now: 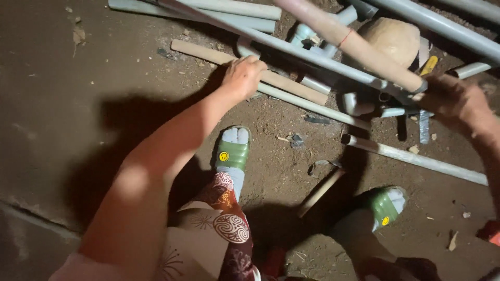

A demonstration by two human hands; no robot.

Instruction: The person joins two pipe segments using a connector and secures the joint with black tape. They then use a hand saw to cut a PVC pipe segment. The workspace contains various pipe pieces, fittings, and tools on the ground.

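1. Grey plastic pipes (pixel 312 54) lie in a loose, crossing heap on a brown dirt floor (pixel 62 104); I take this heap as my landmark.
2. My left hand (pixel 243 75) is at the near-left edge of the heap, curled over a pale wooden stick (pixel 291 86) that lies among the pipes. The fingers wrap downward, so the grip looks closed on the stick, though the fingertips are hidden under the hand.
3. My right hand (pixel 458 101) is at the right edge of the heap, in shadow. Its grip is closed around the end of a long reddish-brown pole (pixel 354 44), which slants up and away across the top of the heap. A thin red band circles that pole partway along.
4. Behind the pole, at the far right of the heap, sits a rounded tan stone-like lump (pixel 393 37).
5. One more grey pipe (pixel 416 158) lies apart, just on the near-right side of the heap, flat on the dirt.
6. Nearer to me than the heap are my two feet in green sandals (pixel 233 151) with grey socks; the left one is almost touching the heap's edge.
7. Patterned red and cream cloth (pixel 224 218) covers my left leg below that.
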